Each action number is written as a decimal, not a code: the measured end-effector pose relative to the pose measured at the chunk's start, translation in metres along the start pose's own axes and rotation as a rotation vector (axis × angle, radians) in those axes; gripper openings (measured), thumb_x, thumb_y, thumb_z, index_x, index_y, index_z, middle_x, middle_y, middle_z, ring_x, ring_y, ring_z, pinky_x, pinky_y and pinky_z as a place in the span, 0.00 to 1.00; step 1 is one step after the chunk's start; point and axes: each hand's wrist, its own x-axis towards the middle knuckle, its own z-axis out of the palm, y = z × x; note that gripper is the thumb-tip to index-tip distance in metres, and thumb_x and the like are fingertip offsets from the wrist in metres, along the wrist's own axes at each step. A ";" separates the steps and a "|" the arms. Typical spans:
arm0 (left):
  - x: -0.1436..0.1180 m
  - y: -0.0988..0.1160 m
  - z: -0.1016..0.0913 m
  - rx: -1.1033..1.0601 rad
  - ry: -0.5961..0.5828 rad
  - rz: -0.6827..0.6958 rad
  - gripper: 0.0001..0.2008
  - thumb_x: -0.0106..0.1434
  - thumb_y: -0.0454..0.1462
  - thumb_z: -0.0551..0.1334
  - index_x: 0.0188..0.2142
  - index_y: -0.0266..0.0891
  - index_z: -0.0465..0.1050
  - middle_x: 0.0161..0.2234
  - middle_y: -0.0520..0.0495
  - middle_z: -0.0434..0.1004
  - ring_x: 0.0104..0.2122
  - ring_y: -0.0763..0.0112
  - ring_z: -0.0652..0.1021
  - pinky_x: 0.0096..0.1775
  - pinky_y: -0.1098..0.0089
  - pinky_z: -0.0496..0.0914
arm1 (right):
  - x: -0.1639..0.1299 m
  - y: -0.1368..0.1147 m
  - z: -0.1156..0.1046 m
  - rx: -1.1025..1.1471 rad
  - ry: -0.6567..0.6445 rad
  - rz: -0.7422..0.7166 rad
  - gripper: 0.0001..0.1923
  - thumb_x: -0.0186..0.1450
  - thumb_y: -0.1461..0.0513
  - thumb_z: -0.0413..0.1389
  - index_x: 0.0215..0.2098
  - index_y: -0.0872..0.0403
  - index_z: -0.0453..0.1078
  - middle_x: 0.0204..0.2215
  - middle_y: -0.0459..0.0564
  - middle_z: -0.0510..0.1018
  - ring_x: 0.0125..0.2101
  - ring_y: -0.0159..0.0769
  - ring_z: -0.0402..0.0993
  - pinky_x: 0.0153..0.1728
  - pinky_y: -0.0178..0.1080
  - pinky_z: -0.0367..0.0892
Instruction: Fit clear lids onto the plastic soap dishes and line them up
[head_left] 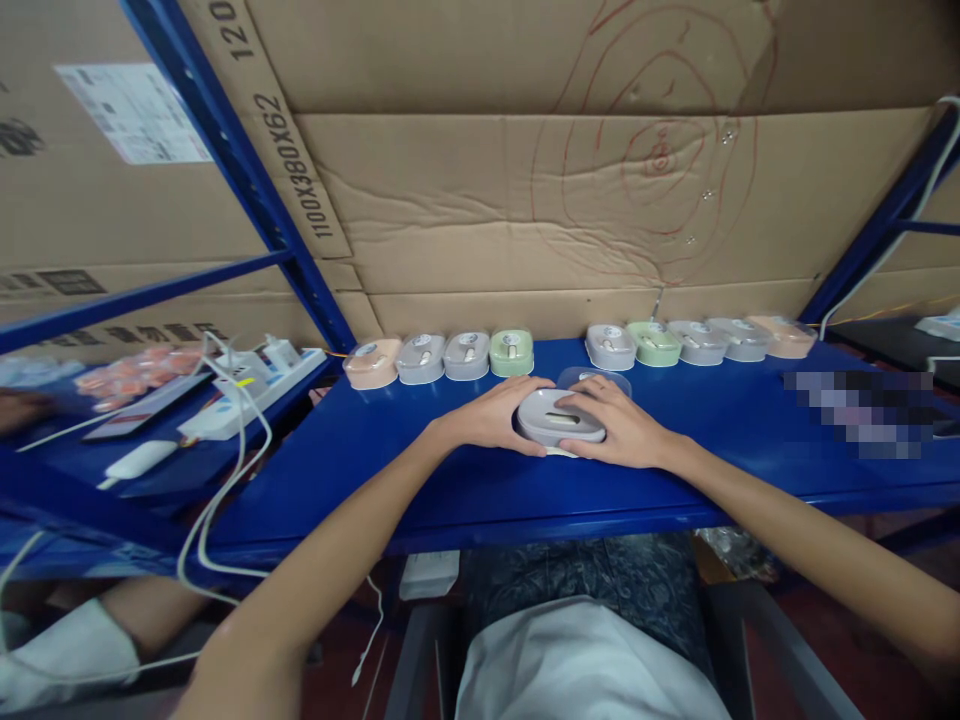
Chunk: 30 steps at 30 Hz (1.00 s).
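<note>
A small grey oval plastic case with a slot in its top sits between my hands near the middle of the blue table. My left hand is wrapped round its left side. From the right, my right hand grips it, with fingers on the top and the thumb low on the front edge. A clear plastic cover shows just behind the case, partly hidden by my right hand. Something pale peeks out under the case's front edge; I cannot make out what it is.
Along the back stand finished-looking cases in two rows: a green case ends the left row, a grey case starts the right. A power strip with white cables lies left, beyond a blue post. Another person's sleeve is at lower left.
</note>
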 end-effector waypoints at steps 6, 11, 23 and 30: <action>0.000 0.005 -0.002 0.005 -0.015 0.019 0.48 0.54 0.54 0.79 0.69 0.48 0.65 0.68 0.40 0.70 0.68 0.42 0.71 0.68 0.49 0.64 | -0.001 -0.003 -0.003 -0.009 -0.016 -0.007 0.26 0.71 0.43 0.62 0.60 0.49 0.75 0.55 0.61 0.78 0.58 0.59 0.72 0.60 0.62 0.68; -0.001 0.009 -0.001 0.027 -0.023 0.047 0.46 0.56 0.52 0.79 0.69 0.46 0.64 0.68 0.39 0.69 0.68 0.43 0.70 0.68 0.50 0.64 | -0.001 -0.004 -0.005 -0.015 -0.037 -0.023 0.27 0.72 0.43 0.62 0.61 0.50 0.74 0.56 0.62 0.77 0.57 0.59 0.71 0.59 0.62 0.68; 0.000 0.012 0.001 0.093 -0.027 0.095 0.44 0.56 0.50 0.79 0.68 0.46 0.66 0.66 0.39 0.73 0.67 0.42 0.71 0.68 0.48 0.64 | -0.005 -0.005 -0.003 -0.084 -0.091 -0.055 0.29 0.73 0.43 0.60 0.62 0.52 0.71 0.55 0.64 0.74 0.55 0.59 0.69 0.57 0.62 0.69; 0.000 0.010 0.001 0.100 -0.026 0.089 0.44 0.55 0.51 0.79 0.67 0.45 0.67 0.65 0.39 0.74 0.67 0.43 0.72 0.67 0.48 0.65 | -0.006 -0.004 -0.001 -0.116 -0.101 -0.066 0.30 0.73 0.43 0.59 0.63 0.53 0.71 0.55 0.64 0.73 0.56 0.60 0.68 0.58 0.63 0.68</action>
